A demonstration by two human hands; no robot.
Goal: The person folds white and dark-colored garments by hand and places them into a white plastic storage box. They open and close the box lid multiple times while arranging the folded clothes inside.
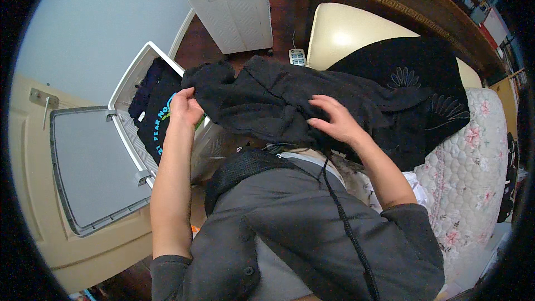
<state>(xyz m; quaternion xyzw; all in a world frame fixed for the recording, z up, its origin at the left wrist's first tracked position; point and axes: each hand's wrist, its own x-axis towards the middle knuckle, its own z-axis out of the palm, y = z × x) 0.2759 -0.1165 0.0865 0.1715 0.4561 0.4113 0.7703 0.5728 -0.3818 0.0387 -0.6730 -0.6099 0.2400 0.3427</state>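
Observation:
A dark grey cloth garment [267, 100] spreads crosswise in front of me, from beside an open white plastic bin to the bed. My left hand [187, 106] is at the garment's left end, its fingertips closed on the edge of the cloth. Over the garment's middle, my right hand [334, 119] rests with fingers apart and partly bent, fingertips touching the fabric. Under the garment's right part lies a black cloth [443, 67] with pale feather-like stitching. Inside the bin [121, 79] are dark clothes, including a black shirt [152, 133] with blue lettering.
The bin's grey lid [98, 167] hangs open at the left, before a cream door [33, 133]. Ahead stands a closed white bin [238, 12] on wheels. A power strip [297, 57] lies beside a cream padded cushion [347, 33]. A floral mattress [468, 167] is at the right.

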